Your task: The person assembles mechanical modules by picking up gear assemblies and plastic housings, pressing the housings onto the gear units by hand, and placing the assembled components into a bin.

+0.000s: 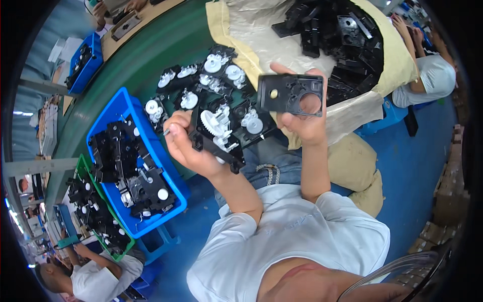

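Note:
My left hand (193,153) is closed on a black plastic gear assembly (209,143) with large white gears, held tilted above the bench. Something small and metallic shows by its thumb and finger; I cannot make out what it is. Raised on the right, my right hand (308,128) grips a black plastic cover (289,93), flat and rectangular, with one large round hole and a smaller opening. Several black assemblies with white gears, such as one gear unit (251,121), lie on the green bench (151,65) beyond and between the hands.
On the left stands a blue crate (183,194) full of black assemblies, beside a green crate (132,245) of similar parts. A large yellowish sack (241,30) at the far right holds black plastic pieces (352,60). Other people (108,269) sit at the lower left and far right.

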{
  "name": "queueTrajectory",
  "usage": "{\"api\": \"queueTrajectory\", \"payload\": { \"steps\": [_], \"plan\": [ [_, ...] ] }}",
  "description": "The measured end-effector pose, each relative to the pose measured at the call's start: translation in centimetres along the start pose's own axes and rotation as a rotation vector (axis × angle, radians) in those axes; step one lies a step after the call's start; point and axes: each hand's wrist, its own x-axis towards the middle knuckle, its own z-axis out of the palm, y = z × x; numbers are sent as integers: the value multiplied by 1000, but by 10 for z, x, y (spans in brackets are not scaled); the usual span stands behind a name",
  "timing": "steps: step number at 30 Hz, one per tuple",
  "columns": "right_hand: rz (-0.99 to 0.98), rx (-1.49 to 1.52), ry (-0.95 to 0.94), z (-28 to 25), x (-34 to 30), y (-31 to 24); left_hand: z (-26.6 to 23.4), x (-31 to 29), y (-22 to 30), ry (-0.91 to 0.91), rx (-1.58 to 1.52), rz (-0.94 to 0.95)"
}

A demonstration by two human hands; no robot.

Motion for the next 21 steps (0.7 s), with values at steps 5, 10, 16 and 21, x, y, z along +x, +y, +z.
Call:
{"api": "queueTrajectory", "payload": {
  "steps": [5,10,16,21],
  "plan": [
    [-64,367,-152,15,5,21,-2,0,1,34,76,16],
    [-59,393,-108,25,2,37,3,-5,4,40,136,-1],
    [-190,165,-196,41,-7,45,16,-8,2,74,287,22],
    [-365,4,-291,38,-2,59,20,-10,0,73,313,18]
  ]
}}
